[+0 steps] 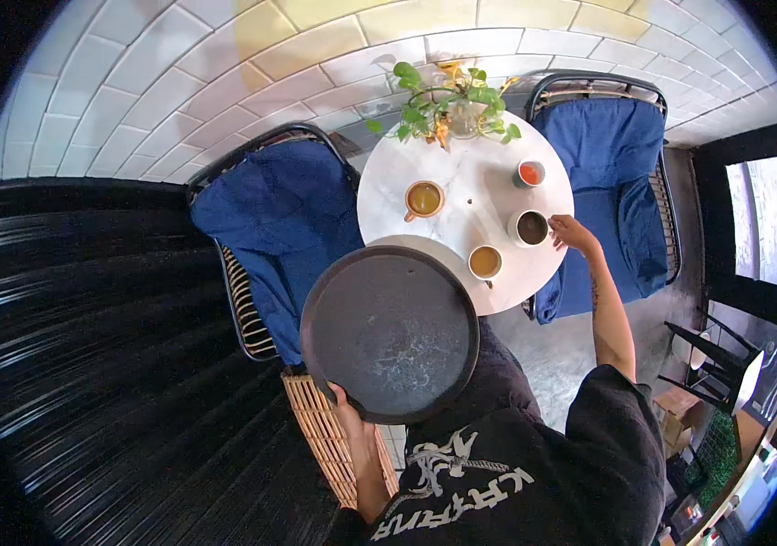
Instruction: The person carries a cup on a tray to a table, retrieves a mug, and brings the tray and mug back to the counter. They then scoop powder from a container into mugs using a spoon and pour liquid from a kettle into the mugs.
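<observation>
My left hand (352,414) grips the lower rim of a round black serving tray (388,332), which bears no cups and overlaps the near left side of the table. At the table's right side, the fingers of my right hand (573,235) are closed at the handle side of a white mug (530,228) with dark contents; the handle is mostly hidden. Near it are a white mug (485,263) of tan drink and a small grey cup (529,174) with something red inside. Further left stands an orange-brown mug (424,198) with brownish liquid.
The round white table (475,223) carries a leafy plant in a glass vase (466,118) by the tiled wall. Chairs with blue cushions stand left (270,196) and right (611,200). A slatted wooden piece (316,428) lies below the tray; a black chair (716,359) stands far right.
</observation>
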`<action>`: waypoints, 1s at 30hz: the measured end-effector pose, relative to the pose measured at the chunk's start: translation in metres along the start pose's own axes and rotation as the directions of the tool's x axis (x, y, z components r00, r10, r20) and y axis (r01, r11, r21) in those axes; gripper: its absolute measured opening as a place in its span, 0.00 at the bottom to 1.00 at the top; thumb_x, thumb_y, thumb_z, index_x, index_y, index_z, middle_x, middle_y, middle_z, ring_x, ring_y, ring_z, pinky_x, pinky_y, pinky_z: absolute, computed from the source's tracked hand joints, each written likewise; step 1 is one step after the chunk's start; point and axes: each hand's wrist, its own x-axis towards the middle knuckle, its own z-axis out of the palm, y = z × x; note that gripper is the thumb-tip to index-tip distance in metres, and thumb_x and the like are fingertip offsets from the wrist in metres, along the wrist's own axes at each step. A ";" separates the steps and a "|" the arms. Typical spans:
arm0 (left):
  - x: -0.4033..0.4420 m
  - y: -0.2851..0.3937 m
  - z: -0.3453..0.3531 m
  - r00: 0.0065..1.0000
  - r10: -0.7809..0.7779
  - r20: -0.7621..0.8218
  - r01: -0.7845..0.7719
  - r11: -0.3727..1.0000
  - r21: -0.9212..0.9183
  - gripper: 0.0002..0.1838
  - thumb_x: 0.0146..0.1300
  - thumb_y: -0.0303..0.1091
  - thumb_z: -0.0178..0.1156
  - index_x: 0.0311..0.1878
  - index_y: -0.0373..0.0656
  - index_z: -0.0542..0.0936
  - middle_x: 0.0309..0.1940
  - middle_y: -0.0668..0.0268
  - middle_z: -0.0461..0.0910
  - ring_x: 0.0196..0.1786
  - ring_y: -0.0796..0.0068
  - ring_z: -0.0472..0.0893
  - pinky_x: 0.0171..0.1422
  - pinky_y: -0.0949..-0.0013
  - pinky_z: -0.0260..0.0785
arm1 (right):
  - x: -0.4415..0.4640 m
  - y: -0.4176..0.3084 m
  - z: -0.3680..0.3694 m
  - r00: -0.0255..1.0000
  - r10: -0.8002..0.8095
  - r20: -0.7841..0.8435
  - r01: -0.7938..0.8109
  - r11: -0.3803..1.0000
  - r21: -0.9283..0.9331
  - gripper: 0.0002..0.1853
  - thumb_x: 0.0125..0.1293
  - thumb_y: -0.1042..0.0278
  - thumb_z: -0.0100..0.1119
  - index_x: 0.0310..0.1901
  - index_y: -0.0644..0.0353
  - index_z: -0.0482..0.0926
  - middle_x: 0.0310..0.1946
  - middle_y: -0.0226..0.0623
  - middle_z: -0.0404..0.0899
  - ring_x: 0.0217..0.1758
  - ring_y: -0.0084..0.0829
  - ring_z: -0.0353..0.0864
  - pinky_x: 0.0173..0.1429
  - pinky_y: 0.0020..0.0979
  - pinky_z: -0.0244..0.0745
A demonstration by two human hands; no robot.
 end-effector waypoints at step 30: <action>-0.155 -0.090 0.112 0.774 -0.318 0.548 -0.111 0.783 0.612 0.38 0.69 0.57 0.63 0.64 0.28 0.71 0.57 0.54 0.78 0.56 0.60 0.80 0.59 0.56 0.76 | -0.533 -0.006 0.129 0.773 0.013 -0.634 0.470 0.659 0.587 0.23 0.80 0.50 0.48 0.31 0.60 0.77 0.25 0.28 0.79 0.32 0.19 0.77 0.40 0.26 0.74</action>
